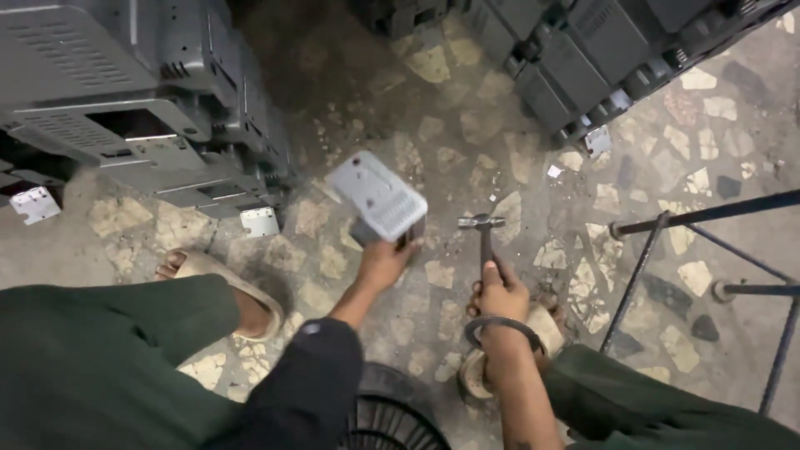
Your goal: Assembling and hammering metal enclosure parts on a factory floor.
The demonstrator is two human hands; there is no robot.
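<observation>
My left hand grips a grey plastic vented casing piece by its lower edge and holds it tilted above the floor. My right hand is closed around the handle of a small hammer, whose metal head points away from me, just right of the casing piece. A dark bangle sits on my right wrist. My knees in dark green trousers and my sandalled feet frame the bottom of the view.
Stacks of grey plastic housings stand at the left, with darker ones at the top right. A metal-rod frame stands at the right. A round black fan grille lies by my legs. The floor is stone-chip mosaic with small debris.
</observation>
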